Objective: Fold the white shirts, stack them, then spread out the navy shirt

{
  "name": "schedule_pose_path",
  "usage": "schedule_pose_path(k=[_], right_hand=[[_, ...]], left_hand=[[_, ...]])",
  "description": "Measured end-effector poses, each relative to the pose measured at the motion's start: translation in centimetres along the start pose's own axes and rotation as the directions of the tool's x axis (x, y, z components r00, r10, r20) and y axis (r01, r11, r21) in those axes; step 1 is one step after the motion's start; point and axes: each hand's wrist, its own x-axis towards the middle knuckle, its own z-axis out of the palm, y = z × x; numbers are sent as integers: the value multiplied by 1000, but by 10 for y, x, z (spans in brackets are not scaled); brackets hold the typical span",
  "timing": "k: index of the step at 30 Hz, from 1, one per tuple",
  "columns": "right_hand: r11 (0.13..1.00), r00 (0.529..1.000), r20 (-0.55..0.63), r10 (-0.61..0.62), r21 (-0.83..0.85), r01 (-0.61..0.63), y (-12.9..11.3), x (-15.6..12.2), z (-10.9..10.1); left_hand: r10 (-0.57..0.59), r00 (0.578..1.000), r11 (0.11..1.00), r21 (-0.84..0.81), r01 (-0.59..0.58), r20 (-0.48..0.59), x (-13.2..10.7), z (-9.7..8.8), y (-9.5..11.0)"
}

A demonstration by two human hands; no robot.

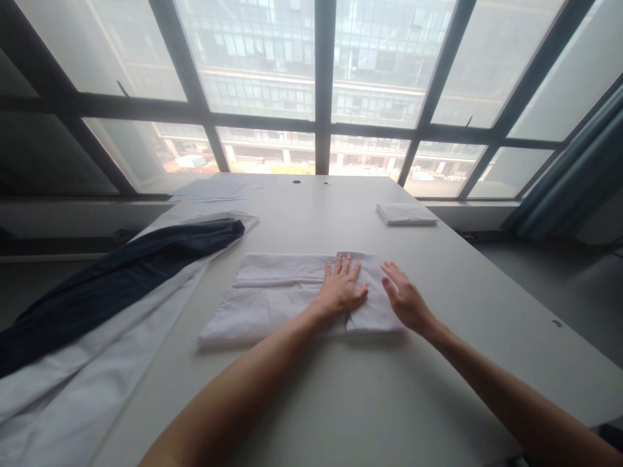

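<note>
A white garment (pixel 272 305), partly folded into a wide flat rectangle, lies in front of me, with a crease running across it. Its exact kind cannot be told. My left hand (pixel 341 290) rests flat on its right part, fingers spread and pointing away from me. At the garment's right edge is my right hand (pixel 406 298), tilted on its side, its fingers stretched out and holding nothing. A small grey-brown patch shows at the far edge, by the left fingertips.
The white table (pixel 311 214) reaches to large windows. Dark blue trousers-like cloth (pixel 131 279) and white cloth (pixel 92 383) drape over its left side. A folded white cloth (pixel 407 215) lies at the far right, paper sheets (pixel 209 189) at the far left.
</note>
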Motion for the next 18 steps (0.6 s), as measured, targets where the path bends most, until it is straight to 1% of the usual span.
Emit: schedule_pose_path(k=[1, 2, 3, 4, 5, 6, 7, 9, 11, 13, 14, 16, 18], right_hand=[[985, 998, -57, 38, 170, -28, -3, 15, -2], [929, 993, -60, 103, 362, -75, -5, 31, -2], [836, 987, -2, 162, 531, -136, -6, 46, -1], [733, 979, 86, 187, 651, -197, -6, 60, 1], [642, 969, 156, 193, 726, -245, -4, 72, 5], [577, 958, 205, 198, 766, -283, -1, 81, 10], [531, 949, 235, 208, 788, -312, 4, 89, 15], [464, 936, 251, 247, 817, -342, 17, 99, 24], [399, 924, 223, 311, 852, -340, 33, 104, 27], [356, 904, 163, 396, 880, -315, 45, 106, 24], [355, 892, 123, 436, 887, -296, 50, 107, 22], [379, 880, 55, 471, 888, -259, 55, 106, 17], [442, 896, -19, 444, 874, -201, 54, 103, 16]], left_hand=[[0, 1000, 1000, 2, 0, 1, 0, 0, 0], [0, 1000, 1000, 5, 0, -1, 0, 1, -1], [1, 1000, 1000, 9, -1, -4, 1, 1, -1], [2, 1000, 1000, 14, -2, -8, 1, 2, -2], [3, 1000, 1000, 18, -3, -13, 1, 3, -2], [6, 1000, 1000, 20, -5, -16, 1, 3, -3], [8, 1000, 1000, 21, -8, -17, 1, 4, -3], [9, 1000, 1000, 20, -8, -19, 1, 4, -4], [6, 1000, 1000, 14, -6, -22, 0, 5, -4], [2, 1000, 1000, 5, -2, -26, 0, 5, -3], [-1, 1000, 1000, 0, 1, -26, -1, 5, -3], [-2, 1000, 1000, -11, 2, -24, -1, 3, -2], [-12, 999, 999, -35, 10, -48, 1, -1, -1]])
